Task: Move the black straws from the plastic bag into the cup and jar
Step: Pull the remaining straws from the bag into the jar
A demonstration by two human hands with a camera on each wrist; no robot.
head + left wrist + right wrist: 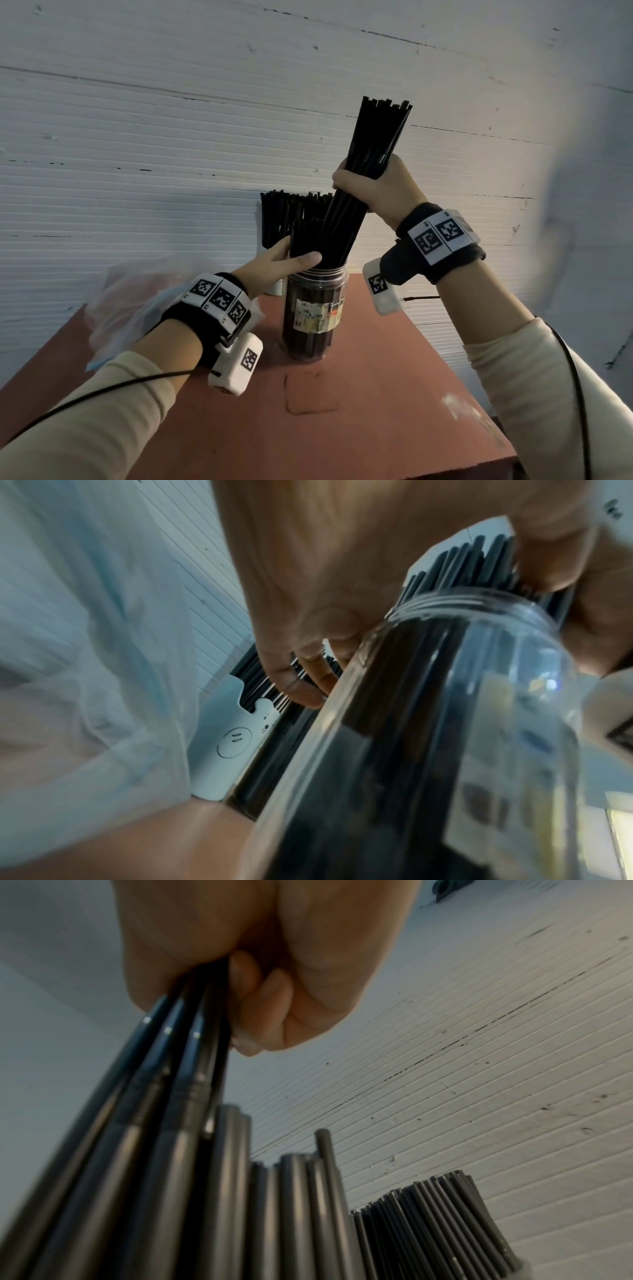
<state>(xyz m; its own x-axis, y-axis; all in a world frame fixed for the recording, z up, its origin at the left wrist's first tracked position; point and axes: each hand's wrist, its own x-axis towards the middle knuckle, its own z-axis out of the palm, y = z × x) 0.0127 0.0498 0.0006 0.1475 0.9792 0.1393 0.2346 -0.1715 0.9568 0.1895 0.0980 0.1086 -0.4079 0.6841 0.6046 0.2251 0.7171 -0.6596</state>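
My right hand [373, 192] grips a thick bundle of black straws [375, 137] around its middle. The bundle tilts left, and its lower ends reach into the mouth of the clear labelled jar [313, 322]. In the right wrist view the right hand [260, 974] is curled round the bundle [164, 1096]. My left hand [294, 257] holds the straws standing in the jar [305, 236] between thumb and fingers, just above the rim. The left wrist view shows the left hand [325, 588] over the jar [445, 723]. Behind the jar stands a white cup [222, 745] full of straws [277, 216].
The crumpled clear plastic bag [133, 301] lies on the left of the reddish-brown table [376, 411], under my left forearm. A white ribbed wall [205, 102] rises right behind the cup. The table's right edge drops off near my right elbow.
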